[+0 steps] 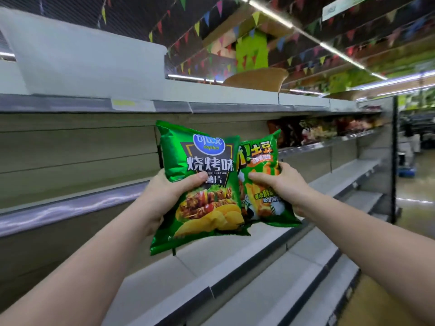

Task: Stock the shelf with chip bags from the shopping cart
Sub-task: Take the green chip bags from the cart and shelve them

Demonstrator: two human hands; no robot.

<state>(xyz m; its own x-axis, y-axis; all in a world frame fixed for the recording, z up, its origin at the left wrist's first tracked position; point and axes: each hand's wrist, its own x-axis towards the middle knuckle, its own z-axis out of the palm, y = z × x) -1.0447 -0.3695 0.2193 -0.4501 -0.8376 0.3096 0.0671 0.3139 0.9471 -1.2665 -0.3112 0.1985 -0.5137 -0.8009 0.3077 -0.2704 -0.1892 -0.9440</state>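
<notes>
My left hand (pixel 164 196) grips a large green barbecue-flavour chip bag (pixel 202 161) by its left side, thumb across the front. My right hand (pixel 280 182) grips a smaller green chip bag (pixel 261 158), partly hidden behind the larger one. Both bags are held upright in the air, side by side and overlapping, in front of the white shelf (pixel 235 262). The shelf boards below and behind the bags carry nothing. The shopping cart is out of view.
Further right, the upper shelf level holds several dark and red snack bags (pixel 317 132). A shelf rail with a yellow price tag (pixel 124 103) runs overhead. A brown basket (pixel 256 78) sits on top of the unit. The aisle floor (pixel 414 184) opens at right.
</notes>
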